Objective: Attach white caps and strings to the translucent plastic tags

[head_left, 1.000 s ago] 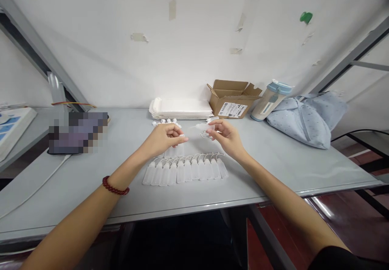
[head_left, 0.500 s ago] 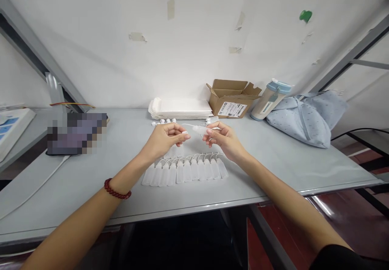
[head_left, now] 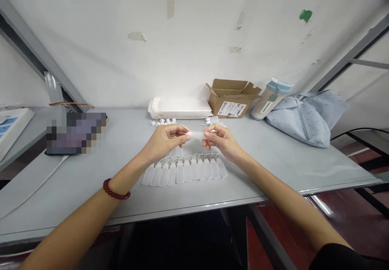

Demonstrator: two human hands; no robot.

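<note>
**Held bottle, seen from your own viewpoint.** Your left hand [head_left: 166, 137] and right hand [head_left: 221, 141] meet above the counter [head_left: 273, 168], with a translucent plastic squeeze bottle [head_left: 197, 134] lying level between them. Your left fingers pinch one end and your right fingers pinch the other; neither hand is open. The fingers and the low resolution hide the bottle's tip, so its exact fitting is hard to make out. Directly below and nearer you than both hands, a row of similar bottles [head_left: 185, 171] lies side by side on the counter, touching or nearly so, with thin white tubes curving from their necks. Beyond your left hand sits a small cluster of white caps [head_left: 164, 122], and behind it a stack of white paper trays [head_left: 180, 109]. Beyond your right hand stand an open cardboard box [head_left: 232, 103], a tumbler [head_left: 269, 100] and a pale blue bag [head_left: 299, 120]. A beaded red bracelet [head_left: 115, 189] circles your left wrist.
</note>
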